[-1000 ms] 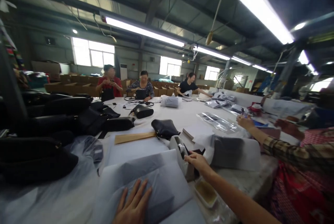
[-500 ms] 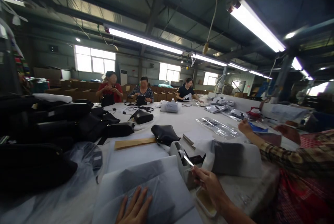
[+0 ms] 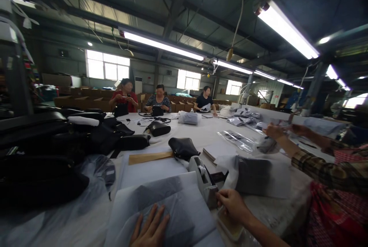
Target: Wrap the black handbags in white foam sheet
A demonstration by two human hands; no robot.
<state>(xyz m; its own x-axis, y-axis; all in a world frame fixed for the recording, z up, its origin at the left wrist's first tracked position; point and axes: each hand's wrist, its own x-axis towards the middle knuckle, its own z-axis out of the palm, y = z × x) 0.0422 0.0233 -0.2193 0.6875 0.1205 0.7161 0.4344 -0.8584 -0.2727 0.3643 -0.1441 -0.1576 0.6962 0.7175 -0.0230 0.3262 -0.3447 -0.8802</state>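
My left hand (image 3: 151, 226) lies flat with fingers spread on white tissue paper (image 3: 175, 181), folded over a dark flat shape that shows through. Just right of the paper stands a grey tape dispenser (image 3: 201, 174). At its front end my right hand (image 3: 234, 205) is closed in a pinch on the end of the tape, which is barely visible from here. Below that hand sits a small shallow tray (image 3: 230, 228) with a yellowish bottom. Beyond the paper lie a brown paper strip (image 3: 151, 157) and a black pouch (image 3: 183, 147).
Black bags (image 3: 86, 135) are piled along the left. A tissue-wrapped dark item (image 3: 255, 174) lies right of the dispenser, near a co-worker's plaid sleeve (image 3: 319, 170). Clear plastic bags (image 3: 237, 139) and a stack of cards (image 3: 211, 155) lie further back. Several people work across the table.
My right hand has moved slightly down and right at the dispenser's front; the bright tape strip no longer shows. My left hand stays on the paper. The co-worker's hands at right came together over a grey item.
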